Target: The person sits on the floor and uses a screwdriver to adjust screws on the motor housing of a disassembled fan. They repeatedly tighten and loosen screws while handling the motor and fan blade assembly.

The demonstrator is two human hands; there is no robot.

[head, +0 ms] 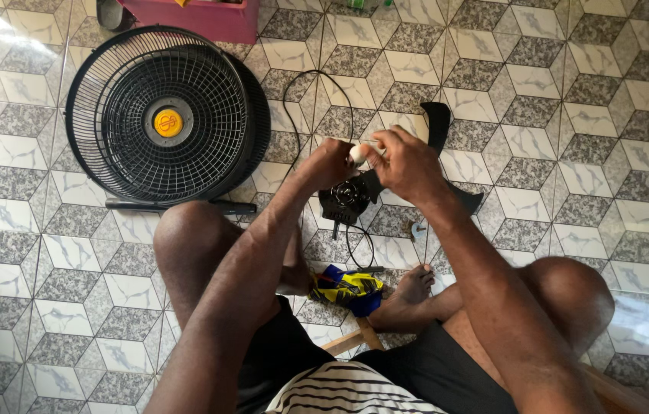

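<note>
fan motor (347, 198), black and compact, sits on the patterned tile floor (570, 153) between the person's knees, with a dark fan blade (441, 126) reaching out from it toward the far right and a thin black cable (317, 84) looping away behind it. left hand (330, 162) is curled shut just above the motor, gripping the near end of a small whitish handle (359, 154), probably a screwdriver, though its tip is hidden. right hand (409, 165) is also closed, its fingers wrapped over the far end of the same handle and pressing down toward the motor hub. judging by the grip, the work seems to be at the point of loosening or tightening something on top of the motor where the blade joins; the next move likely calls for steady downward pressure and a twist while the motor is kept from turning. to the left, well apart, two black fan grilles (167, 115) lie stacked flat, the upper one with a yellow centre cap. a blue and yellow cloth (347, 290) lies near the bare foot (409, 295), and a pink box (202, 17) sits at the top edge.
</note>
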